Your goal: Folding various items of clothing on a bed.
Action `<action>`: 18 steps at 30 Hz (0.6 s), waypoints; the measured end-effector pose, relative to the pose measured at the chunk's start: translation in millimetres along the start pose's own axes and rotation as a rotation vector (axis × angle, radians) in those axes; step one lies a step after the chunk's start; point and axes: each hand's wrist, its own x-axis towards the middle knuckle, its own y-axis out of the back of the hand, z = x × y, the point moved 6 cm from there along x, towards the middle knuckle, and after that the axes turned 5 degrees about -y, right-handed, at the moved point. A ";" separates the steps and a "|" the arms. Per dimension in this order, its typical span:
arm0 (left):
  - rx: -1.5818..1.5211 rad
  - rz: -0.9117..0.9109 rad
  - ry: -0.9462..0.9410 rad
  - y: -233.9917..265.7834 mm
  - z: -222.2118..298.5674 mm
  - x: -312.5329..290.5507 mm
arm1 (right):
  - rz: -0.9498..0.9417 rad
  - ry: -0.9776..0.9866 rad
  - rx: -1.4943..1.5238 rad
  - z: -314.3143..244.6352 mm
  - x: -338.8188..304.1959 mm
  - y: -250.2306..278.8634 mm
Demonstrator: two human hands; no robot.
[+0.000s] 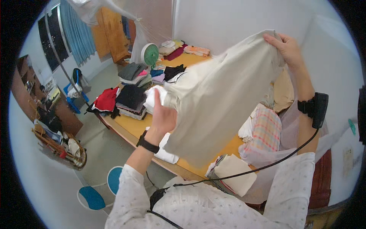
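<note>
A large, light beige garment (225, 91) hangs spread between my hands above the bed; its exact kind does not show. My right hand (286, 47) pinches its upper right corner, raised high. At the garment's left edge is my left hand (164, 116), thumb pointing up and fingers curled into the cloth, partly hidden by it. The lower edge of the garment droops and is slightly blurred. White cloth (166, 150) lies on the bed just beneath my left hand.
On the yellow bed mat (126, 124) lie a dark folded stack (132, 94), a red garment (106, 99), a grey stack (133, 71) and a plaid cloth (267, 128). A green fan (150, 54) stands behind. Blue-seated chair (91, 197) at lower left; a black cable (248, 171) crosses near my right arm.
</note>
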 end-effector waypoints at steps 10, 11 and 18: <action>1.087 0.233 0.060 24.3 -25.6 -8.9 | 0.089 -0.063 -0.101 15.4 -85.1 -4.9; 1.076 0.120 0.082 28.7 -33.8 -2.3 | 0.101 -0.093 -0.082 16.6 -91.2 -4.7; 1.769 -0.112 0.463 124.8 -57.8 73.9 | 0.107 -0.296 -0.061 140.1 -73.3 -18.8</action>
